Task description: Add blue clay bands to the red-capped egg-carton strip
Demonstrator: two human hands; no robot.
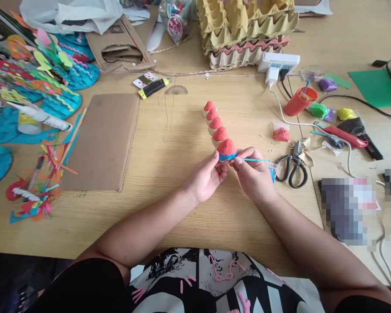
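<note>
Both sides of the nearest cup in a row (217,123) of five are taken up by the hands: its left edge is gripped between the thumb and fingers of the left hand (203,178), while a thin blue stick (256,160) is pinched by the thumb and fingertips of the right hand (254,176), its tip brought to the cup's right side. Each cup is topped with red, and the nearest is banded with blue below. The row is stretched away from the body, over the middle of the desk (208,226); whether its far end is supported cannot be told.

A small bag (273,171) with blue contents is partly hidden by the right hand. Just beyond it, scissors (294,161) are laid, and farther up a packet (281,132) of red material is seen. An orange-red cup (300,102) is tilted near the power strip (279,61).

To the left, a cardboard sheet (99,141) is laid flat, with a protractor (176,90) placed beyond its far right corner. Coloured scraps (34,202) are heaped at its near left. At the back, egg trays (247,34) are stacked.
</note>
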